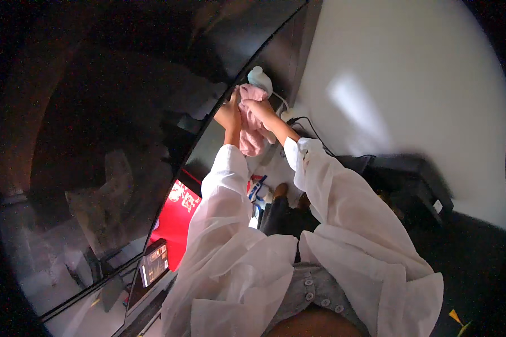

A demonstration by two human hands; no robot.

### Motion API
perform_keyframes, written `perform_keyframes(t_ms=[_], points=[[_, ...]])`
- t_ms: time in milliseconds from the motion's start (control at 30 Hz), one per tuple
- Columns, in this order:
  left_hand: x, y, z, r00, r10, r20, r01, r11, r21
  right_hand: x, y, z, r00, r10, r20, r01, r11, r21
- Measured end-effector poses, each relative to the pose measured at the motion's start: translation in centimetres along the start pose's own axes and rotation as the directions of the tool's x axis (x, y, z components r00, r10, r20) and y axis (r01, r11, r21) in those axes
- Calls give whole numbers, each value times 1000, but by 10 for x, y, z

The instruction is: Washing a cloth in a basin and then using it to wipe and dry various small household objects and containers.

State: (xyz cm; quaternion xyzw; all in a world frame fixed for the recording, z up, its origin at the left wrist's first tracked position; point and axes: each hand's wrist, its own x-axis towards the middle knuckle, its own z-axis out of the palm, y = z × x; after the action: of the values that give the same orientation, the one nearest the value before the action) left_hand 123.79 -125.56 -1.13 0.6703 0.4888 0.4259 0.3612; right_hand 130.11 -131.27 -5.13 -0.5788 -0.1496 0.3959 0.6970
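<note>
My left hand [229,114] grips the left side of a crumpled pink cloth [251,141], its thumb along the cloth's upper edge. From the right, my right hand [260,110] holds the same cloth with the fingers pressed into its folds. Just beyond the cloth, a smooth pale blue-white rounded object [260,80] with a knob-like top stands partly hidden; its kind is unclear. A light cord [281,100] runs near it. Whether the cloth is wrapped around part of that object cannot be seen.
A large dark glossy screen [122,126] rises close on the left. Below it are a red printed item [179,223] and a black box [154,265]. Black cables [316,132] hang by the pale wall [405,84]. A dark bulky object [405,177] stands right.
</note>
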Motion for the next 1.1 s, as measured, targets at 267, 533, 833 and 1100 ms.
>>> perform_keyframes(t_ms=[267, 533, 833, 1100], points=[[-1, 4, 6, 999, -54, 7, 50, 958, 282, -10, -6, -10, 995, 32, -93, -34, 999, -23], [-108, 6, -26, 908, -197, 369, 291, 932, -218, -143, -22, -72, 993, 118, 21, -106, 790, 604], [-223, 89, -66, 131, 71, 989, 183, 978, -95, -315, -82, -183, 986, 49, -159, 89, 655, 750], [-308, 157, -67, -147, 113, 983, 618, 786, 2, -377, -75, -203, 984, -27, -176, 175, 344, 922]])
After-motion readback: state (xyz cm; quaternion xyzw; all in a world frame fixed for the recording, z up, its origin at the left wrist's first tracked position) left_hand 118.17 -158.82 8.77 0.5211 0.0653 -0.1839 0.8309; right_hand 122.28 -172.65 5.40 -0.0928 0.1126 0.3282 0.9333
